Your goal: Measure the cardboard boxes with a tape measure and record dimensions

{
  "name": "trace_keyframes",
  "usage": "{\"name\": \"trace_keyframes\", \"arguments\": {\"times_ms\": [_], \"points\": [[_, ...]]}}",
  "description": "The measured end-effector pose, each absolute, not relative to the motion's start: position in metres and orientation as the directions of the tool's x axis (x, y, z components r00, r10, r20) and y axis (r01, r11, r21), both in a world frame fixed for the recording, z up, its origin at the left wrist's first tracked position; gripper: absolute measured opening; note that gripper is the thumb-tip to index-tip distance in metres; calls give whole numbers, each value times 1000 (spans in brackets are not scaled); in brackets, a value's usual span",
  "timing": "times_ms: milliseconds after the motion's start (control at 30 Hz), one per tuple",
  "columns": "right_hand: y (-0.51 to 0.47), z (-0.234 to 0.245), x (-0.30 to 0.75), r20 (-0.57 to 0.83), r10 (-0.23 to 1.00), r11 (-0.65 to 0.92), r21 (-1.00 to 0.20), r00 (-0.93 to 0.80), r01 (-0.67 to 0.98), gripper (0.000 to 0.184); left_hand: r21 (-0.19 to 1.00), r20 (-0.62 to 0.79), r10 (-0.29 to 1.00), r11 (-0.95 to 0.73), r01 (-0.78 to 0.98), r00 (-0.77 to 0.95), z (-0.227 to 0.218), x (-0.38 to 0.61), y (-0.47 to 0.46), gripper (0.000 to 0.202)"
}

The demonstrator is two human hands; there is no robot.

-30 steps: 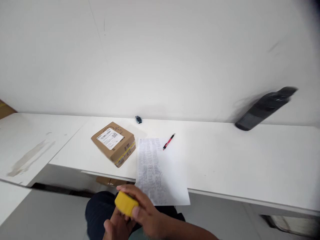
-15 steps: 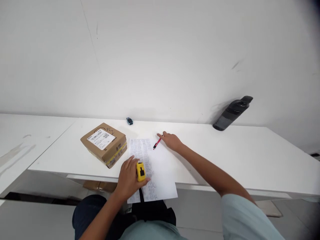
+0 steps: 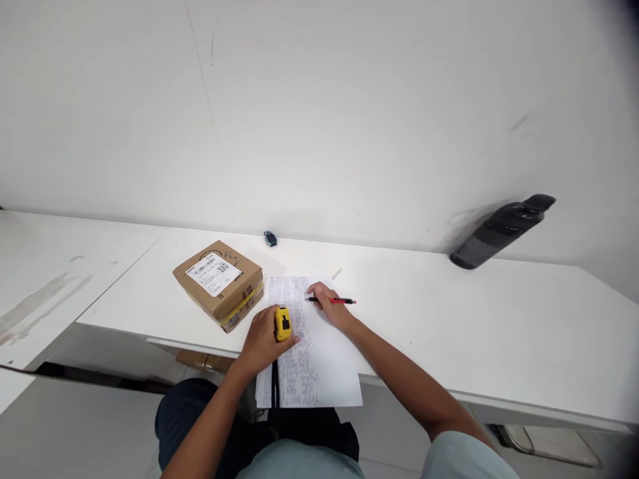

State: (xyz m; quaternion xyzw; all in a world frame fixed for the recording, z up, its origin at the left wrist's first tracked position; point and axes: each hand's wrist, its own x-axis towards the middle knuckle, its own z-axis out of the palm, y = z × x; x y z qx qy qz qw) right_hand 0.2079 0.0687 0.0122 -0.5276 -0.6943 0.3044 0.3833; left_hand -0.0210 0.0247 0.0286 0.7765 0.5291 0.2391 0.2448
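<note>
1. Brown cardboard box with a white label [image 3: 218, 285]: lies flat just left of the white handwritten paper sheet [image 3: 319, 372], clear of the writing.
2. Left hand [image 3: 262, 339]: curled closed around a yellow tape measure [image 3: 282, 324], resting on the sheet's left edge. I judge it pins the sheet flat.
3. Right hand [image 3: 327, 307]: fingers pinched on a red-and-black pen [image 3: 333, 301] in a writing grip, tip over the sheet's upper rows.
4. Dark bottle [image 3: 499, 229]: I log it well right of the sheet, leaning on the wall.

paper [image 3: 319, 359] writing: unreadable | box label [image 3: 212, 274]: too small | wall-side object [image 3: 270, 239]: unidentifiable
</note>
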Motion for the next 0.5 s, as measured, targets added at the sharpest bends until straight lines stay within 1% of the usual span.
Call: {"name": "trace_keyframes", "arguments": {"times_ms": [133,200,333,500], "points": [[74,10,207,157,986,167,-883,-60,439,40,638,123,917,-366,678,379,34,-22,24,79],[76,9,207,130,991,133,-887,-36,442,41,645,123,911,-375,666,394,36,-22,23,78],[77,8,206,106,994,104,-890,-21,443,39,658,96,926,-335,674,366,35,-22,22,76],[76,8,207,93,995,102,-902,-42,420,38,702,49,946,-260,663,320,31,-22,23,80]]}}
